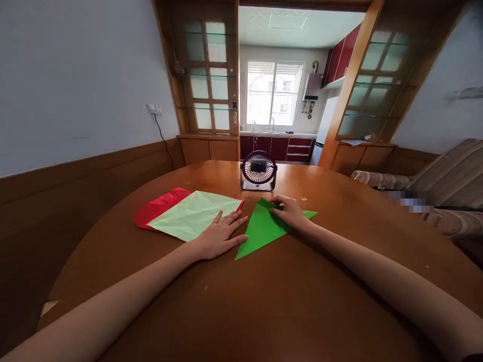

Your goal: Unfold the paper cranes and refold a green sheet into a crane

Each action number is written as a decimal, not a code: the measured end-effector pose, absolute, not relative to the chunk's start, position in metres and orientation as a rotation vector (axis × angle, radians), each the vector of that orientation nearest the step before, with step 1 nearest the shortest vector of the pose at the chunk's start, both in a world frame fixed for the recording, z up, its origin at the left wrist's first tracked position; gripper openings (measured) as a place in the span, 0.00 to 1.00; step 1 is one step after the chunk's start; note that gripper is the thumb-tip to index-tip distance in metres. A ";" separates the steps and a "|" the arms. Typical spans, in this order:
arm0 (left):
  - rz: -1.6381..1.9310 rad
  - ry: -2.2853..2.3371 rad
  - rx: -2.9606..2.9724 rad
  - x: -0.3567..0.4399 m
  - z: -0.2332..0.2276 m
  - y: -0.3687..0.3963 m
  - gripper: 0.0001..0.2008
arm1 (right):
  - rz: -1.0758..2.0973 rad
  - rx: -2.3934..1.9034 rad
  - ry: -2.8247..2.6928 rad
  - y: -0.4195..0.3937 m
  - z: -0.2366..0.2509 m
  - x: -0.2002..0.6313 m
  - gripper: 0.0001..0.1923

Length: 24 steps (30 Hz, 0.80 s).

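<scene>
A bright green sheet of paper [260,229], folded into a triangle, lies on the brown table in front of me. My right hand [290,210] rests over its upper right part, thumb and fingers pinched at the paper's top edge. Spread flat, my left hand [222,234] lies between the two stacks, its fingertips over the right side of a creased pale green sheet [184,216]. The left thumb reaches the lower left edge of the green triangle. Under the pale sheet, a red sheet [154,211] sticks out to the left.
A small dark fan [258,170] on a stand is at the far side of the round table [211,311]. A striped sofa [445,176] stands to the right. Wooden cabinets [209,149] and a kitchen are beyond the table.
</scene>
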<state>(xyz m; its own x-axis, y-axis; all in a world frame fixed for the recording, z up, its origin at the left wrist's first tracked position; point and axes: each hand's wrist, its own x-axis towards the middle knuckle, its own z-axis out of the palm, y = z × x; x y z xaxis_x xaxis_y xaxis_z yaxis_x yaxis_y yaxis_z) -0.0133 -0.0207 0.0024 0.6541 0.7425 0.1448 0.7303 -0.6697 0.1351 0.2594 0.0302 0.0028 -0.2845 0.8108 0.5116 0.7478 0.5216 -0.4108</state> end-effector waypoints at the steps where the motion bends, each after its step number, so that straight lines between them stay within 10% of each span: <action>1: 0.325 1.244 2.785 -0.013 0.004 -0.021 0.33 | 0.148 -1.209 -2.056 0.027 0.005 0.259 0.09; 24: 0.818 0.833 3.052 -0.013 0.009 -0.025 0.21 | 0.832 -0.637 -1.890 0.002 0.028 0.283 0.07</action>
